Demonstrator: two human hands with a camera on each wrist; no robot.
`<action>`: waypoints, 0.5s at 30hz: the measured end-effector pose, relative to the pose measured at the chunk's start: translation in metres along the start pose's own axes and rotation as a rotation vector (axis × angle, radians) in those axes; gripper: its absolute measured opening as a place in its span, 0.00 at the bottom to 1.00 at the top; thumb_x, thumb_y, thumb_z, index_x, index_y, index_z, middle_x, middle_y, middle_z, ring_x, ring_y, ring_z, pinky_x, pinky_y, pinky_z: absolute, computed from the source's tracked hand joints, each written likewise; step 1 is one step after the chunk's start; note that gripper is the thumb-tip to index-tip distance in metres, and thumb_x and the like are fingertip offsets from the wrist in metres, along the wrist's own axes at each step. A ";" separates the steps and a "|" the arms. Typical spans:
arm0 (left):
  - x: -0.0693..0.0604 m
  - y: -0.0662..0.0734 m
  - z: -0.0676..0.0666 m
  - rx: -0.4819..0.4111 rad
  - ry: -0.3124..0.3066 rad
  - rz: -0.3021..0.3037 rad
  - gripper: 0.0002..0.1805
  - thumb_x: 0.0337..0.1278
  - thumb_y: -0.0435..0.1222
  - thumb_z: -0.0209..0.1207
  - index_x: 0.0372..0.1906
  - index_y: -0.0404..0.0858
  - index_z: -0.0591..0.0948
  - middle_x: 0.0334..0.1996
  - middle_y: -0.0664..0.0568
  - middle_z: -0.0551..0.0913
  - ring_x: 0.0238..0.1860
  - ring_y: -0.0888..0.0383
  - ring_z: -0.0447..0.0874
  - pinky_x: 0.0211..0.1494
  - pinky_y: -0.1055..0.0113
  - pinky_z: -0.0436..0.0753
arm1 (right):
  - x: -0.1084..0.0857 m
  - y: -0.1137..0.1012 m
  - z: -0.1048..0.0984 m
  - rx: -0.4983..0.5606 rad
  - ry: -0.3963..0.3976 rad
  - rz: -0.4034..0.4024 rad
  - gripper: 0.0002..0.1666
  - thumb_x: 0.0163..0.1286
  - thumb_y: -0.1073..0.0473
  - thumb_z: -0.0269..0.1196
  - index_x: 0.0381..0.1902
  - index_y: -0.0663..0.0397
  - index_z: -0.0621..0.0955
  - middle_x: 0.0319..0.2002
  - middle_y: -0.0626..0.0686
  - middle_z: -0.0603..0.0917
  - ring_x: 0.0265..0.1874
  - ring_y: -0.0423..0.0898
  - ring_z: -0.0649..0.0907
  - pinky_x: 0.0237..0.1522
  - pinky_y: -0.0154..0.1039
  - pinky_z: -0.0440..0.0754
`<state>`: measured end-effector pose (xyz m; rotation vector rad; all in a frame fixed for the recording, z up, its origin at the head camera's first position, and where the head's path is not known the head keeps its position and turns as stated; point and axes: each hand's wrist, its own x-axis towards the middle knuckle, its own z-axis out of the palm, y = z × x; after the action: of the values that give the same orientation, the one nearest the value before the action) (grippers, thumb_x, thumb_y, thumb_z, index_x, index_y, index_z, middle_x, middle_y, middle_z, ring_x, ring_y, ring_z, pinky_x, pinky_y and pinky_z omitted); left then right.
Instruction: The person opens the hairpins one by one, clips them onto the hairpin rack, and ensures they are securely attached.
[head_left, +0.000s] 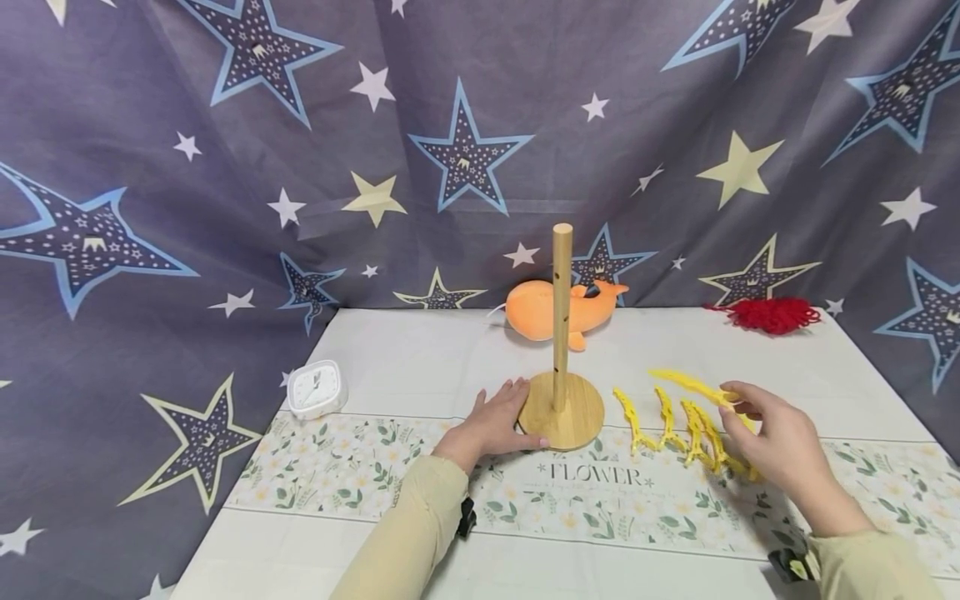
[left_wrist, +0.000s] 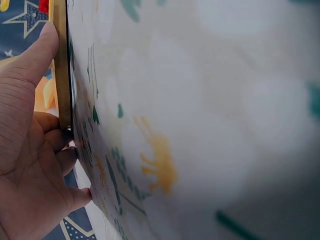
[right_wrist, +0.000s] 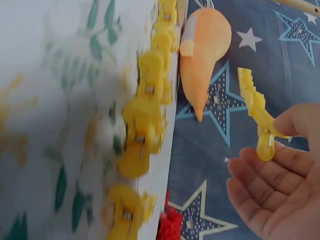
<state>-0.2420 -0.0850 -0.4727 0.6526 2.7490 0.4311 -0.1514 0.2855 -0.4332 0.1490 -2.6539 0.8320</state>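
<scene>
My left hand [head_left: 498, 421] rests against the left side of the round base [head_left: 581, 421] of an upright wooden stand [head_left: 562, 317]. Its thumb [left_wrist: 42, 52] lies along the base's edge, while the other fingers spread out beside it. To the right, my right hand [head_left: 780, 433] pinches one end of a yellow alligator hair clip [right_wrist: 257, 107] between thumb and fingers. The held clip is raised, its long toothed part pointing away from the hand. Several more yellow alligator hair clips [head_left: 666, 417] lie in a row between the stand and that hand, which partly covers the rightmost ones.
Behind the stand lies an orange whale plush [head_left: 532, 312], near the starry cloth backdrop [head_left: 465, 250]. A bundle of red yarn [head_left: 776, 317] sits at the back right. At the left edge is a white clock [head_left: 315, 389]. A floral cloth strip [head_left: 337, 458] crosses the table.
</scene>
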 end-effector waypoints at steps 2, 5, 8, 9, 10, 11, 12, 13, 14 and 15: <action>0.000 0.000 0.000 -0.001 0.000 -0.001 0.59 0.51 0.66 0.60 0.78 0.39 0.48 0.77 0.49 0.49 0.77 0.51 0.43 0.75 0.44 0.42 | 0.001 -0.004 0.004 0.024 0.014 0.000 0.22 0.67 0.57 0.64 0.56 0.62 0.79 0.45 0.65 0.84 0.40 0.64 0.83 0.40 0.62 0.78; 0.001 -0.001 0.001 -0.002 0.003 -0.001 0.59 0.51 0.66 0.61 0.78 0.39 0.48 0.77 0.49 0.49 0.77 0.51 0.44 0.75 0.44 0.42 | 0.003 -0.011 0.009 0.062 0.038 -0.007 0.23 0.67 0.58 0.64 0.58 0.60 0.80 0.41 0.63 0.86 0.39 0.63 0.84 0.39 0.61 0.79; 0.001 -0.001 0.000 -0.007 0.001 -0.003 0.59 0.51 0.66 0.61 0.78 0.39 0.48 0.77 0.49 0.49 0.77 0.51 0.43 0.75 0.44 0.42 | 0.005 -0.017 0.014 0.096 0.047 -0.015 0.25 0.67 0.57 0.65 0.61 0.57 0.79 0.41 0.62 0.87 0.39 0.62 0.84 0.36 0.51 0.81; 0.001 -0.001 0.000 -0.009 0.001 -0.002 0.59 0.51 0.66 0.61 0.78 0.39 0.48 0.77 0.48 0.49 0.77 0.51 0.43 0.75 0.44 0.42 | 0.005 -0.019 0.016 0.109 0.046 -0.017 0.26 0.67 0.57 0.65 0.63 0.57 0.78 0.42 0.61 0.86 0.40 0.61 0.84 0.35 0.48 0.82; 0.000 0.000 -0.001 -0.012 -0.003 -0.003 0.59 0.51 0.66 0.61 0.78 0.39 0.48 0.77 0.49 0.49 0.77 0.51 0.43 0.75 0.44 0.42 | 0.006 -0.021 0.018 0.125 0.045 -0.022 0.27 0.67 0.57 0.65 0.64 0.56 0.77 0.43 0.61 0.86 0.40 0.61 0.84 0.31 0.44 0.81; 0.000 0.000 -0.001 -0.013 -0.005 -0.004 0.59 0.51 0.65 0.61 0.78 0.39 0.48 0.78 0.49 0.49 0.77 0.51 0.43 0.75 0.44 0.42 | 0.006 -0.023 0.019 0.141 0.041 -0.025 0.28 0.67 0.57 0.64 0.64 0.56 0.77 0.44 0.61 0.86 0.41 0.61 0.84 0.27 0.40 0.80; -0.001 0.001 -0.001 -0.014 -0.008 -0.004 0.59 0.51 0.66 0.61 0.78 0.39 0.48 0.78 0.49 0.48 0.77 0.51 0.42 0.75 0.44 0.41 | 0.006 -0.025 0.021 0.155 0.040 -0.030 0.28 0.68 0.57 0.64 0.64 0.56 0.77 0.44 0.61 0.86 0.41 0.61 0.84 0.25 0.37 0.78; -0.001 0.001 -0.002 -0.014 -0.008 -0.004 0.59 0.51 0.65 0.61 0.78 0.39 0.48 0.78 0.49 0.48 0.77 0.51 0.42 0.75 0.44 0.42 | 0.006 -0.026 0.023 0.166 0.040 -0.039 0.27 0.68 0.57 0.64 0.64 0.56 0.77 0.44 0.61 0.86 0.41 0.61 0.84 0.24 0.35 0.78; -0.001 0.001 -0.002 -0.015 -0.009 -0.005 0.59 0.51 0.65 0.61 0.78 0.39 0.48 0.78 0.49 0.49 0.77 0.51 0.42 0.75 0.44 0.42 | 0.007 -0.028 0.026 0.173 0.040 -0.048 0.27 0.68 0.57 0.64 0.64 0.55 0.77 0.44 0.60 0.86 0.40 0.60 0.84 0.24 0.35 0.78; -0.002 0.002 -0.002 -0.015 -0.009 -0.005 0.59 0.51 0.65 0.61 0.78 0.39 0.48 0.78 0.49 0.49 0.77 0.51 0.42 0.75 0.44 0.41 | 0.007 -0.030 0.028 0.178 0.040 -0.057 0.26 0.68 0.58 0.64 0.63 0.55 0.78 0.44 0.60 0.86 0.40 0.59 0.85 0.26 0.36 0.79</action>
<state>-0.2407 -0.0847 -0.4697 0.6425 2.7356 0.4458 -0.1604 0.2453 -0.4362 0.2484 -2.5234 1.0409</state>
